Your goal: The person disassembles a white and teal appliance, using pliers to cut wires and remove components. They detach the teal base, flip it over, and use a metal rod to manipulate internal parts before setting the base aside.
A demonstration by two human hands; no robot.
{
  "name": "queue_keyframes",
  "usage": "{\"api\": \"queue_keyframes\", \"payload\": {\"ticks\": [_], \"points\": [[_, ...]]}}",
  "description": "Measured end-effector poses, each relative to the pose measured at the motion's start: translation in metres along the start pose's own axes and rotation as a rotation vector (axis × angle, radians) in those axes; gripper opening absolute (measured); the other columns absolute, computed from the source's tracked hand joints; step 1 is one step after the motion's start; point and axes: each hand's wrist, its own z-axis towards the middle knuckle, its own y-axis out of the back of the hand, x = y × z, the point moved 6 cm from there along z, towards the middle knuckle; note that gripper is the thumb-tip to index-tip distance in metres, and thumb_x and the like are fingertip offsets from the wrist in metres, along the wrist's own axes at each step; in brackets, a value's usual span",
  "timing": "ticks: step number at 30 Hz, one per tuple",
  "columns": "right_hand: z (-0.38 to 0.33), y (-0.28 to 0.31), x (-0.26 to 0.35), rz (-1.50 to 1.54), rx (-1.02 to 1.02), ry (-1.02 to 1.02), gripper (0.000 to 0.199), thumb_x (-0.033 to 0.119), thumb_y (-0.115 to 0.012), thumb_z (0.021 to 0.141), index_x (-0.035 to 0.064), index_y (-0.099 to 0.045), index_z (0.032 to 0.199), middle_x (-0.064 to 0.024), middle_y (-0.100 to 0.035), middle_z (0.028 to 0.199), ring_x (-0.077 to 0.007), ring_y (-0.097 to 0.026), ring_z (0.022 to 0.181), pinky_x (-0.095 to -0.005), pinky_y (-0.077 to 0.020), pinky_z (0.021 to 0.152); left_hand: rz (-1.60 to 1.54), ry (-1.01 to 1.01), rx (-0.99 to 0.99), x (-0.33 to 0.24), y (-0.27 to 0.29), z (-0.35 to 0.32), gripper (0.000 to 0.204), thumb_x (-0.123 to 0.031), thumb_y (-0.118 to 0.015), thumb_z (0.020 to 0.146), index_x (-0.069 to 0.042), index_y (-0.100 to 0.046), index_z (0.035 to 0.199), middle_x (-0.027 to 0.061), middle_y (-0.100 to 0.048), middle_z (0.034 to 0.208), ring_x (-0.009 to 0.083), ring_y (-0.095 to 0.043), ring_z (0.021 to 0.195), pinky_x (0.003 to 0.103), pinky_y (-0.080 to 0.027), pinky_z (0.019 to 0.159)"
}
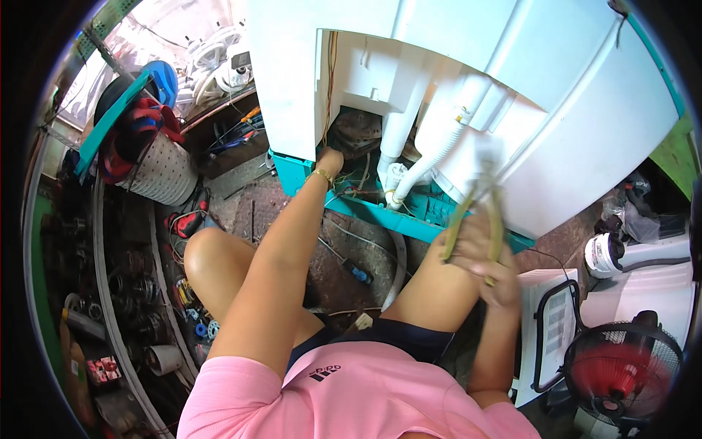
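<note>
A white twin-tub-style washing machine (285, 88) with a teal base (373, 214) stands in front of me, the lower part of its housing open. My left hand (332, 159) reaches into the left corner of that opening, beside a motor-like dark round part (356, 132) and thin wires (344, 192). Its fingers look curled in; whatever they hold is hidden. In front of the machine's right side, my right hand (486, 252) grips yellow-handled pliers (495, 216), handles spread, jaws up and smeared by motion. A white corrugated drain hose (439, 150) runs down inside the opening.
A blue-tipped screwdriver-like tool (355, 271) lies on the floor between my legs. At left stand a perforated white basket (164, 172) and a red-and-black power tool (191, 219). A red-bladed fan (621, 366) is at lower right. Metal shelving rails (110, 293) line the left.
</note>
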Motion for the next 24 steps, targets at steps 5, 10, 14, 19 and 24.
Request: {"api": "queue_keyframes", "payload": {"ticks": [5,10,14,19,24], "points": [[0.053,0.014,-0.092,-0.003,-0.121,-0.296,0.078,-0.007,-0.051,0.074,0.0162,-0.032,0.146,-0.0171,-0.047,0.126,-0.0293,-0.064,0.099,-0.0323,-0.0524,0.084,0.467,-0.339,0.193,-0.076,-0.041,-0.043,0.028,-0.018,-0.052,0.084,0.002,-0.072,0.080,0.0228,-0.070,0.089,0.0364,-0.068,0.084,0.043,-0.054,0.072],[0.063,0.016,-0.112,0.208,-0.163,-0.237,0.066,-0.006,-0.053,0.074,0.0101,-0.040,0.136,-0.0142,-0.047,0.122,-0.0282,-0.060,0.104,-0.0391,-0.0501,0.087,-0.732,-0.176,0.240,-0.093,-0.002,-0.145,0.030,-0.022,-0.053,0.089,0.005,-0.057,0.101,0.0166,-0.062,0.074,0.0272,-0.062,0.063,0.040,-0.048,0.060],[0.060,0.015,-0.116,0.198,-0.147,-0.008,0.052,-0.003,-0.058,0.076,0.0057,-0.045,0.125,-0.0116,-0.044,0.126,-0.0248,-0.054,0.109,-0.0427,-0.0455,0.094,-0.955,-0.746,-0.092,-0.145,0.127,-0.265,0.010,-0.010,-0.050,0.096,-0.002,-0.057,0.098,0.0002,-0.053,0.074,0.0082,-0.050,0.062,0.025,-0.043,0.056],[0.053,0.005,-0.080,-0.015,-0.204,0.313,0.022,0.004,-0.062,0.087,0.0032,-0.056,0.108,-0.0098,-0.051,0.115,-0.0187,-0.057,0.097,-0.0346,-0.0479,0.085,-1.610,-0.914,-0.138,-0.134,0.237,-0.303,0.013,-0.018,-0.050,0.100,-0.007,-0.050,0.107,-0.0029,-0.040,0.069,0.0055,-0.038,0.060,0.021,-0.039,0.052],[0.066,-0.039,-0.039,-0.372,-0.187,0.351,0.022,0.010,-0.067,0.087,-0.0017,-0.062,0.105,-0.0036,-0.055,0.096,-0.0124,-0.055,0.080,-0.0262,-0.0461,0.074,-1.537,-0.510,0.444,-0.157,0.216,-0.331,0.024,-0.019,-0.054,0.098,-0.005,-0.051,0.117,-0.0038,-0.040,0.074,0.0052,-0.038,0.063,0.019,-0.037,0.055]]}}
